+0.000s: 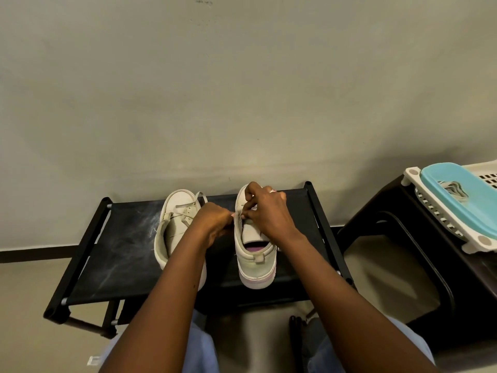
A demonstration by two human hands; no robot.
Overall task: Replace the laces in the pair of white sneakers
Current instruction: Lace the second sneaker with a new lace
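Two white sneakers stand side by side on a black fabric-topped rack (pixel 126 254), toes toward the wall. The left sneaker (pixel 174 227) still carries a lace, loose across its eyelets. The right sneaker (pixel 255 254) has its tongue showing and a pink insole inside. My left hand (pixel 213 220) pinches a lace at the left eyelet row of the right sneaker. My right hand (pixel 266 211) lies over the shoe's front, fingers curled and pinching the same lace near the eyelets. The toe of the right sneaker is mostly hidden by my right hand.
A dark stool (pixel 419 265) stands to the right of the rack. On it sits a white slatted basket (pixel 443 219) holding a light blue tray (pixel 468 200) with coiled laces (pixel 454 191). A plain wall is right behind the rack. My knees are below, close to the rack's front edge.
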